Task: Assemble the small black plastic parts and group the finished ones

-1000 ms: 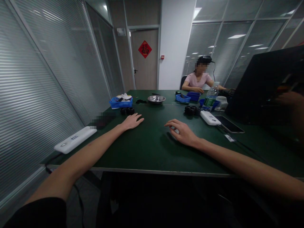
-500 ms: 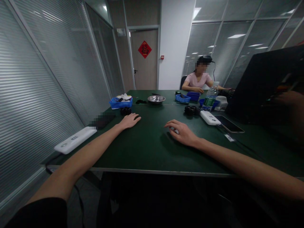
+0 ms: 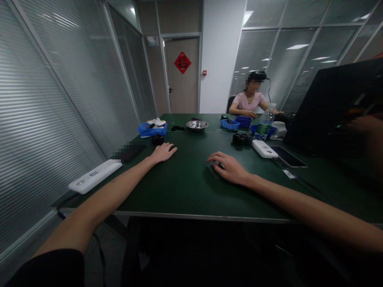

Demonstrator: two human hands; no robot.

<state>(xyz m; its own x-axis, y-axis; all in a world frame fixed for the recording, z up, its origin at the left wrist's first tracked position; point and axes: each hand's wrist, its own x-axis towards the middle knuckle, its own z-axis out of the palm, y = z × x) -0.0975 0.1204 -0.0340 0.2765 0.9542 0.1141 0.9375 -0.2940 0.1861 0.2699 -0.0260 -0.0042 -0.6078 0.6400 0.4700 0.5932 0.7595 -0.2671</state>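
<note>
My left hand [image 3: 163,152] lies palm down on the dark green table [image 3: 179,187], fingers stretched out and holding nothing. Just behind it sits a small black object [image 3: 157,139] whose kind I cannot make out. To the right, my right hand [image 3: 229,166] rests on its side with loosely curved fingers apart, nothing in them. Beyond it stands a cluster of black round pieces [image 3: 241,139]. A white power bank-like box [image 3: 265,149] and a dark-screened phone [image 3: 287,156] lie to the right of that hand.
A metal bowl [image 3: 197,126] and a filled blue basket [image 3: 152,128] stand farther back, with a smaller blue basket [image 3: 229,124] and a plastic bottle [image 3: 264,124] at right. A long white box [image 3: 95,176] lies on the left edge. Another person [image 3: 249,99] sits across; a large black panel [image 3: 332,107] rises at right.
The fingers of my right hand have shifted very slightly downward. My left hand and the objects on the table stay in place.
</note>
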